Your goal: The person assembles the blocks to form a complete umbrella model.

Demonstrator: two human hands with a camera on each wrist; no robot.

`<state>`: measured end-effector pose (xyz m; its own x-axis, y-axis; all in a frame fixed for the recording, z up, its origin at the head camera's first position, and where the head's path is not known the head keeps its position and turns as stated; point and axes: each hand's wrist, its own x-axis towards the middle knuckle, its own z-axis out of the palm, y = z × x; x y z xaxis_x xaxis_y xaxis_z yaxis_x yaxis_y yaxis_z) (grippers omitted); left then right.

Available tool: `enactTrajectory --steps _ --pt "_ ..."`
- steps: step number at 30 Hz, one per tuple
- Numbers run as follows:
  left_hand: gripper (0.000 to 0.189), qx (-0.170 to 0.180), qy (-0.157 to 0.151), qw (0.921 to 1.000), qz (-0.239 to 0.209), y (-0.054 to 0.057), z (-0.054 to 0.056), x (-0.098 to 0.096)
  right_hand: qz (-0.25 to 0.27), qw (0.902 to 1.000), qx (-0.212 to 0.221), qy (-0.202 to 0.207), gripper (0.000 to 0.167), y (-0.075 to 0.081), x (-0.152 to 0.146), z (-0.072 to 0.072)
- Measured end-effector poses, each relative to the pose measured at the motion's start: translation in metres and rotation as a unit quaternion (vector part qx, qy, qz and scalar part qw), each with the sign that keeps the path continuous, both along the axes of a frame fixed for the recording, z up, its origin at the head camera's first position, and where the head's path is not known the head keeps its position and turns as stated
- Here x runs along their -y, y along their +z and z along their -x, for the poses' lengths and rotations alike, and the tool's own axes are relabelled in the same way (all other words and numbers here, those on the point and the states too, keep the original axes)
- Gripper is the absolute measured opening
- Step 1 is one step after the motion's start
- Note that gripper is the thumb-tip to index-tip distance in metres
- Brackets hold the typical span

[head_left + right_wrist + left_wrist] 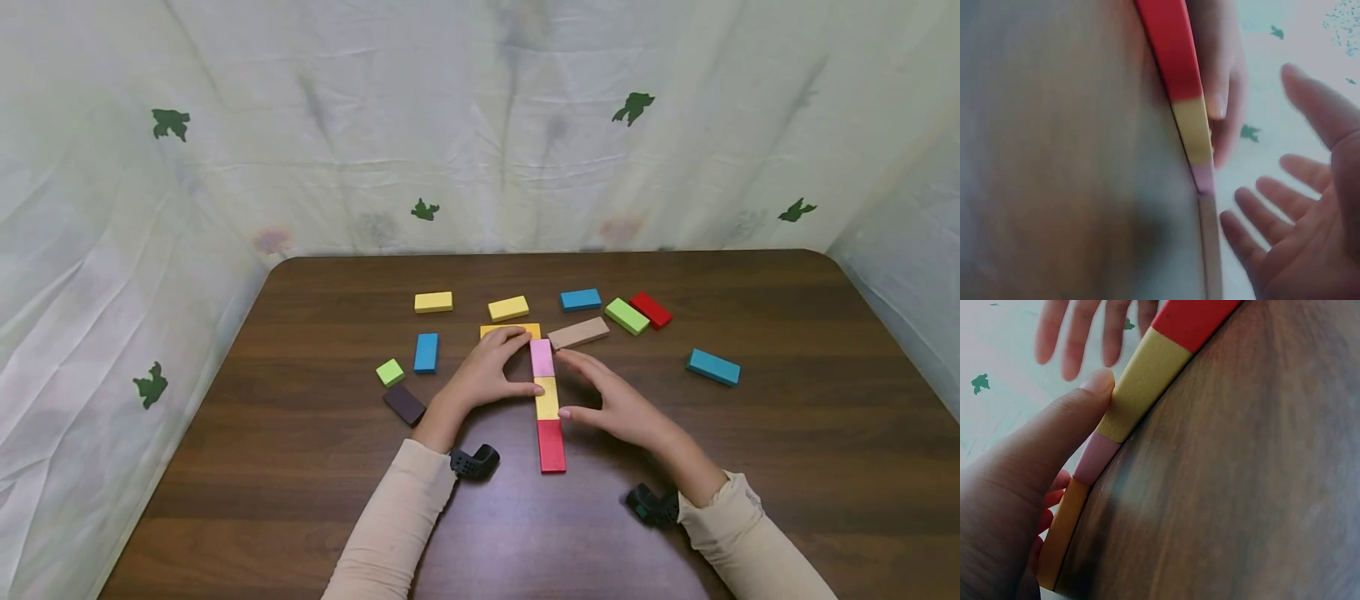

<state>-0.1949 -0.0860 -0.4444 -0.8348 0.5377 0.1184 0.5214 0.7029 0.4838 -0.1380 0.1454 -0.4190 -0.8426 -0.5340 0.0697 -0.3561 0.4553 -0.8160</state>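
Note:
A pink block [542, 358], a yellow block [547, 404] and a red block [551, 448] lie end to end in a straight row. At its far end an orange-yellow block [491, 331] angles left and a beige block [579, 333] angles right. My left hand [480, 375] rests its thumb against the yellow block's left side; its fingers are by the orange-yellow block, partly hidden behind it in the left wrist view. On the row's other side, my right hand [622, 404] has its fingers spread and holds nothing. The right wrist view shows that palm [1304, 256] beside the row.
Two more yellow blocks [433, 302], a blue block [581, 300], a green block [627, 317] and a red block [651, 310] lie toward the back. Left are a blue block [425, 353], a small green block [390, 372] and a dark block [404, 405]; far right, another blue block [713, 367].

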Motion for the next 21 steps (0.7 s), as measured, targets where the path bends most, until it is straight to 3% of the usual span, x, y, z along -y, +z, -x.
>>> enactTrajectory --steps 10,21 --pt "0.085 0.009 0.004 0.9999 0.004 0.002 -0.001 0.001 -0.031 0.9979 -0.027 -0.050 0.077 0.015 -0.009 0.017" --pt "0.086 0.003 0.001 1.0000 0.009 0.002 0.000 0.000 -0.033 0.9949 -0.041 -0.087 0.077 0.011 -0.022 0.044"
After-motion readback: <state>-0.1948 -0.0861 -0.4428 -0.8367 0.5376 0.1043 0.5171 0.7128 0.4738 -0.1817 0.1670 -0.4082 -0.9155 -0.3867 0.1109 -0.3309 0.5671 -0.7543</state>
